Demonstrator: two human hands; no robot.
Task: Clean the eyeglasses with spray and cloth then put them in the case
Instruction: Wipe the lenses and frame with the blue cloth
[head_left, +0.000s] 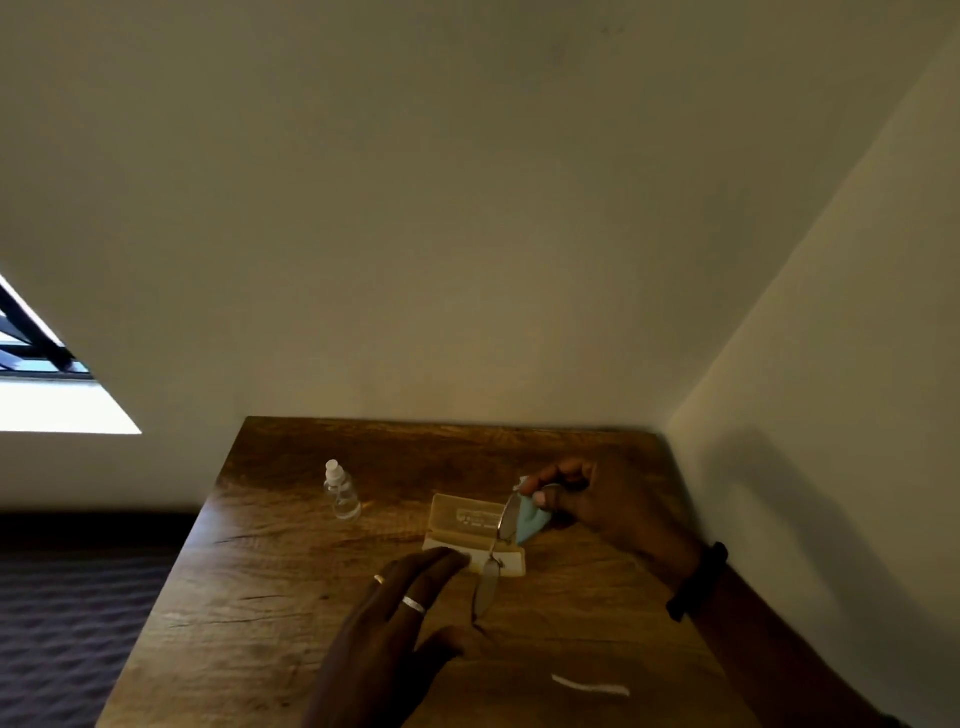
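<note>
both arms were bare, with no sleeves showing anywhere up to the frame's edge. the left hand (400, 618) wore two slim, pale metal rings: a broad silvery band (413, 604) on one finger and a thinner, slightly yellower ring (380, 579) on the finger beside it. the right hand (597, 499) carried no rings that could be made out. around the right wrist sat a thick black band (696, 582), matte and chunky; whether it had a watch face could not be told.
</note>
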